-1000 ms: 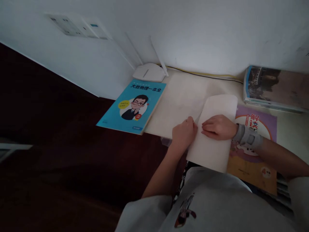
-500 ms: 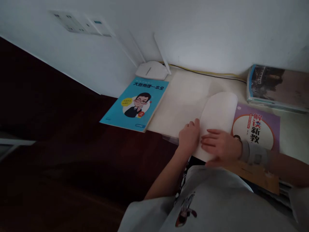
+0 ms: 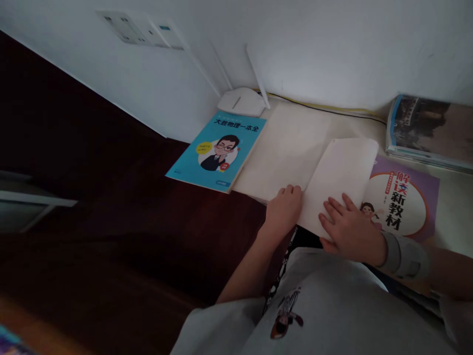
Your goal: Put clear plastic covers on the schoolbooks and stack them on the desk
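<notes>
White sheet point(image 3: 338, 172); plain-faced; lying aslant; right edge overlapping purple-bordered book point(image 3: 402, 202).

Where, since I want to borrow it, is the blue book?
In the head view, the blue book lies left of centre, in front of the white router, left of the left hand.

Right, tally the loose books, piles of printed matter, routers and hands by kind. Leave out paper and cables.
Loose books: 2 (blue book, purple book)
Piles: 1 (pile of printed matter by the wall)
Routers: 1 (white router)
Hands: 2 (left hand, right hand)
Total: 6
</notes>
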{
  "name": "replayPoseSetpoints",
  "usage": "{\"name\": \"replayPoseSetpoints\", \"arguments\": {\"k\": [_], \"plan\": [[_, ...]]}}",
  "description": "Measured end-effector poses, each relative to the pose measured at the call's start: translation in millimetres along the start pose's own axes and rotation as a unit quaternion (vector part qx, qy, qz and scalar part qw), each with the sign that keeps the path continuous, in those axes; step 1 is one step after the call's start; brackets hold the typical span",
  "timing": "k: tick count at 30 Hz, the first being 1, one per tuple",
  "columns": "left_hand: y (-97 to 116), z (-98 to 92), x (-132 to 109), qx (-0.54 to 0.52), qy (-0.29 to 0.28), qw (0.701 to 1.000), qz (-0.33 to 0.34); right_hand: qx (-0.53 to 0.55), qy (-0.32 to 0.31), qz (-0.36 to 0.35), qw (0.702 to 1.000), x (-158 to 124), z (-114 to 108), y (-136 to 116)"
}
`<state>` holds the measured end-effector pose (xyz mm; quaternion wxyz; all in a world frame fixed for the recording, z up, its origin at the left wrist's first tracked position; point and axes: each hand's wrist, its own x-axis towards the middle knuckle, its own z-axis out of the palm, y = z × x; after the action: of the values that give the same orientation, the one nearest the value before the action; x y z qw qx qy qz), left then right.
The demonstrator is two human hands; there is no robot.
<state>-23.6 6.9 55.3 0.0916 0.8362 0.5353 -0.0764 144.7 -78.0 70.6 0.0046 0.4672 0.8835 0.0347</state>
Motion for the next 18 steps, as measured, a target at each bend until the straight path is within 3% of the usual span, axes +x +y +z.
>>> {"name": "replayPoseSetpoints", "arguments": {"k": [8, 18], "plan": [[-4.1, 0.3, -11.4, -0.027, -0.012, 1.0, 0.003, -0.09, 0.024, 0.075, 0.993, -9.0, 0.7, -18.9], [3.8, 6.7, -21.0, 0.011, -0.02, 1.0, 0.02, -0.133, 0.064, 0.077, 0.986, -0.7, 4.4, -30.8]]}}
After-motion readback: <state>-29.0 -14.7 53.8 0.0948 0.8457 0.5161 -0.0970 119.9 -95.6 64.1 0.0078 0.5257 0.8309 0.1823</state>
